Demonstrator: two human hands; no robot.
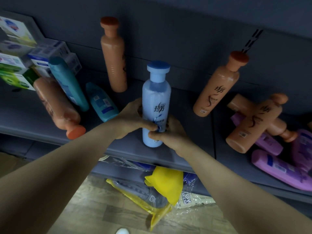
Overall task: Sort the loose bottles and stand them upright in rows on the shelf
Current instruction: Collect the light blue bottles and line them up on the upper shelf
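A light blue bottle [155, 98] with a dark blue cap stands upright near the front edge of the grey shelf [128, 150]. My left hand [130, 121] grips its lower left side and my right hand [170, 134] grips its lower right side. Two orange bottles [114, 58] [219, 86] stand upright at the back. Another orange bottle [57, 105] lies on its side at the left, cap toward the front. Two teal bottles [67, 81] [101, 102] lie beside it. At the right, orange bottles [253, 125] lie piled across purple bottles [280, 168].
Stacked cartons [18, 53] fill the shelf's far left. Below the shelf, a yellow item [166, 181] and plastic-wrapped packs [143, 196] lie on the wooden floor. A dark back panel rises behind the bottles.
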